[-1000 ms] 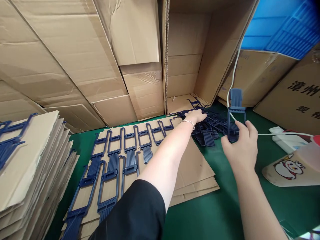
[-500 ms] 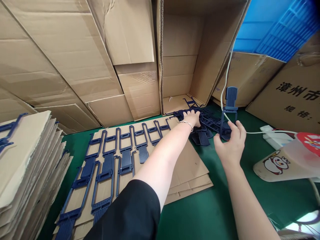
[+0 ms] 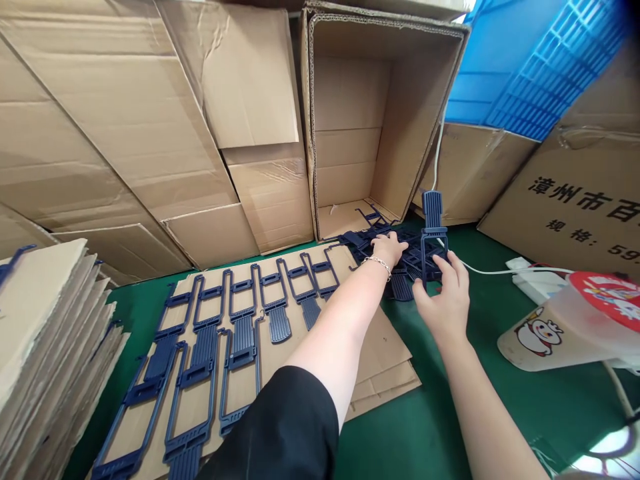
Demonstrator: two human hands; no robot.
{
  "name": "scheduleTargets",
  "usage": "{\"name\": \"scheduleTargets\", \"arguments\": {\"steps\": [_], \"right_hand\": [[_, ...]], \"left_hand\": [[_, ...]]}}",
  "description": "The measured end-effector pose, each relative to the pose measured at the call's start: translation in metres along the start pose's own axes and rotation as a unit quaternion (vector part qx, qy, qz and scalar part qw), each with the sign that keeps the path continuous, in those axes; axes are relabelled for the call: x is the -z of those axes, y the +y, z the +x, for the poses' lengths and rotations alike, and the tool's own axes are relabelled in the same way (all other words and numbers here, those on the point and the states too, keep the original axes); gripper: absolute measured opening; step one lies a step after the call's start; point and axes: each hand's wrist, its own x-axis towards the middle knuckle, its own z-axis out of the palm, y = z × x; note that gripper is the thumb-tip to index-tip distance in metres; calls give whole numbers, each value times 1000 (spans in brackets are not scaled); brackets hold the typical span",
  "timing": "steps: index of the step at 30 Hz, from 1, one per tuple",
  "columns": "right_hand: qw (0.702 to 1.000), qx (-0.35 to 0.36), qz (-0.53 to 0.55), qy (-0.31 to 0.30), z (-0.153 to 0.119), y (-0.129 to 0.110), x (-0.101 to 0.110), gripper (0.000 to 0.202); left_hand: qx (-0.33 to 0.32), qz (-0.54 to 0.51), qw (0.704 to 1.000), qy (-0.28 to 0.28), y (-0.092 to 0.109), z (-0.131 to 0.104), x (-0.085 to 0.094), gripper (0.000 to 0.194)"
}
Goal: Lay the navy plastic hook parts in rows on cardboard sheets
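My left hand (image 3: 387, 248), with a bracelet at the wrist, rests fingers-down on a loose pile of dark blue plastic frame pieces (image 3: 367, 239) at the mouth of a cardboard box lying on its side (image 3: 350, 120). Just to its right, my right hand (image 3: 443, 293) grips one blue piece (image 3: 433, 233) and holds it upright. Several more blue pieces (image 3: 240, 320) lie in rows on a flat cardboard sheet (image 3: 380, 353) over the green table.
A stack of cardboard sheets (image 3: 45, 347) stands at the left. Large cartons line the back. At the right are a printed carton (image 3: 575, 200), a blue crate (image 3: 525, 60), a white power strip with cable (image 3: 535, 277) and a tipped plastic cup (image 3: 570, 327).
My view has shifted up and right. My right hand has carried the upright piece left, closer to my left hand, which stays on the pile.
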Motion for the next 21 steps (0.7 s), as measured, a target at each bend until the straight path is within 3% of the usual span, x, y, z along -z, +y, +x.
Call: {"name": "scheduleTargets", "arguments": {"steps": [6,12,21], "right_hand": [[1000,21,13,-6,1,3,-2,43],[998,51,27,38,3,9,-5,43],[996,43,41,67,5,17,-5,43]], "left_hand": [[-27,10,999,30,-2,8,-3,42],[-84,43,994,60,-12,16,-1,41],[-191,114,971,92,-30,16,23,42]]}}
